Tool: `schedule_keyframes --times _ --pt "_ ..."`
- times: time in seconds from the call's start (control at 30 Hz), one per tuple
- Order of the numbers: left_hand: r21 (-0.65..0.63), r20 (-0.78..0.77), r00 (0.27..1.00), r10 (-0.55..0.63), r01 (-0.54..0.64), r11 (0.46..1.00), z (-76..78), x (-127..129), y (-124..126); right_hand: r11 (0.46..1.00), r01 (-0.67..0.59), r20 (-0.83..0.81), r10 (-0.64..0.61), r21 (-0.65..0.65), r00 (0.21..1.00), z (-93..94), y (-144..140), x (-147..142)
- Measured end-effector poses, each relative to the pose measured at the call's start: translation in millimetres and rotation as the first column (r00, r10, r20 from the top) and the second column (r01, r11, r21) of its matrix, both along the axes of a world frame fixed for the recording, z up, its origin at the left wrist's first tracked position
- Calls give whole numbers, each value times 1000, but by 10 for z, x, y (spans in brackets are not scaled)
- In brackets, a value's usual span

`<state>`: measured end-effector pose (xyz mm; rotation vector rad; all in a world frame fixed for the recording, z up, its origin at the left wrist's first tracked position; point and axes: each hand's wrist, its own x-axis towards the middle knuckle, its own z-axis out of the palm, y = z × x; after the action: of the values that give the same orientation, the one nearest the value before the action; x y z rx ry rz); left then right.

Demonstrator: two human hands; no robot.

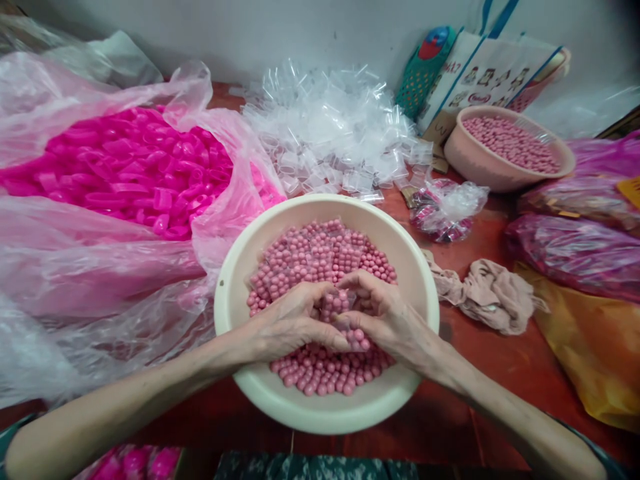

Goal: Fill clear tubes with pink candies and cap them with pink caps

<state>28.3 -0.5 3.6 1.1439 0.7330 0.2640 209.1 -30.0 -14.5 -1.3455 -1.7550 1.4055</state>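
A cream plastic basin (235,293) stands in front of me, holding many round pink beads (320,380). Small clear packets filled with beads (315,253) lie over the beads toward the far side. Above the middle of the basin, my left hand (305,320) and my right hand (383,310) meet on a clear packet of pink beads (336,305). Thumbs and fingers of both hands are closed on it from either side. Some fingertips are hidden behind the packet.
At left, a pink plastic bag (240,153) lies open around bright pink plastic pieces (145,167). Behind the basin are piled clear plastic pieces (330,127). A second bowl of beads (480,157), a crumpled cloth (495,293) and wrapped bundles (575,253) lie right.
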Motion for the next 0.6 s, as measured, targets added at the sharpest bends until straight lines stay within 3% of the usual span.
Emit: schedule_keyframes --times 0.17,0.37,0.47,0.6 --pt "-203 68 997 40 -25 979 -55 -22 41 994 5 37 -9 105 999 12 50 -34" --pt "-502 133 982 136 -51 863 -30 17 22 997 30 -120 -21 71 993 -26 33 -22" --pt "-546 135 979 152 -54 836 -15 21 23 995 103 -195 -104 -15 975 -54 13 -12" --pt "-532 103 987 125 -52 845 -30 3 21 985 151 -250 -167 -81 954 -86 2 -16"
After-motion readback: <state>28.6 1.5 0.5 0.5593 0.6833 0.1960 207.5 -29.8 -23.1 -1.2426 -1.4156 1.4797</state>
